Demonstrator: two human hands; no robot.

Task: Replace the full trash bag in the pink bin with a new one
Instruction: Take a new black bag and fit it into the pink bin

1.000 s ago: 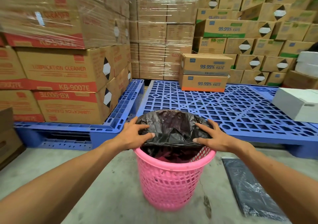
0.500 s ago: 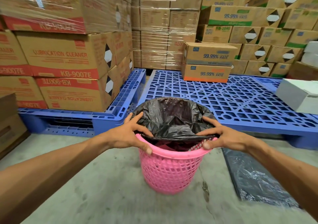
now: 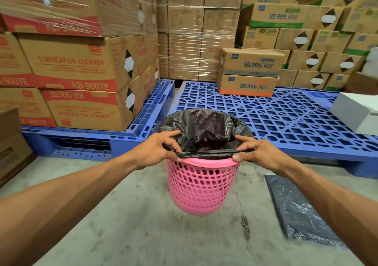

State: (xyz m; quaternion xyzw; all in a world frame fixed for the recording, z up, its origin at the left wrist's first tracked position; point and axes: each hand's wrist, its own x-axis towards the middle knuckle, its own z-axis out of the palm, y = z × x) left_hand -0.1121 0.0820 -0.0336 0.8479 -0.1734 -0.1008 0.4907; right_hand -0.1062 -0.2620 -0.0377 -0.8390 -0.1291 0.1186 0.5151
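A pink lattice bin (image 3: 201,186) stands on the concrete floor in the middle of the head view. A black trash bag (image 3: 204,130) lines it, its far edge puffed up above the rim. My left hand (image 3: 157,150) pinches the bag's near edge at the left of the rim. My right hand (image 3: 257,152) pinches the same edge at the right. Between them the bag's edge is stretched into a tight dark band just above the pink rim. A flat folded black bag (image 3: 298,210) lies on the floor to the right of the bin.
Blue plastic pallets (image 3: 286,122) lie right behind the bin. Stacked cardboard boxes (image 3: 81,65) fill the left pallet and the back wall. A white box (image 3: 358,112) sits on the pallet at the right. Bare concrete floor (image 3: 143,224) surrounds the bin in front.
Both hands went from resting flat on the bag's opening to gripping its near edge, which is now pulled off the rim and bunched taut between them. The camera has drawn back a little.
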